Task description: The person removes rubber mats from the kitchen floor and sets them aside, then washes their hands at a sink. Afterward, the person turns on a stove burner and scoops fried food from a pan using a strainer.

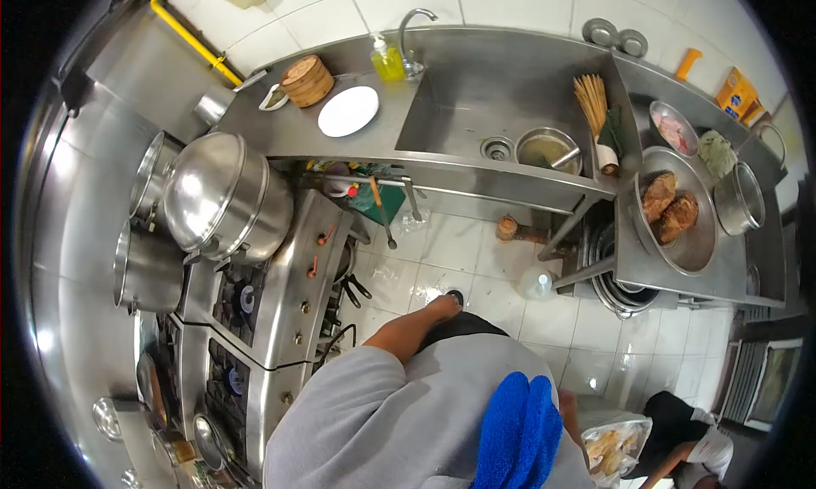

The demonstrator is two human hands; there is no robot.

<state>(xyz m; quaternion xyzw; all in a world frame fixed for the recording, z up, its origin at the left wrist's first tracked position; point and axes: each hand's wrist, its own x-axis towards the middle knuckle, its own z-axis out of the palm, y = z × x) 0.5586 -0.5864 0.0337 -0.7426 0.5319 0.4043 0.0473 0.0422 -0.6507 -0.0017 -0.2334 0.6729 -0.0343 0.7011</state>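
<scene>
My left hand [445, 305] hangs low in front of my grey shirt [425, 404], beside dark clothing and a small dark shape at floor level. Its fingers are too small and partly hidden to tell whether they are open or closed. Of my right hand [568, 403], only a strip of skin shows beside the blue towel [514, 429] that lies over the shirt. Its fingers cannot be made out. Nearest to it is a plastic bag [633, 429] with pale brown food inside.
A steel sink [476, 89] holds a pot [544, 144] and wooden sticks [590, 98]. At the left, a large domed steamer [208, 196] stands on the stove. A bowl [693, 255] with browned meat is at the right. Another person [714, 451] bends low at the bottom right.
</scene>
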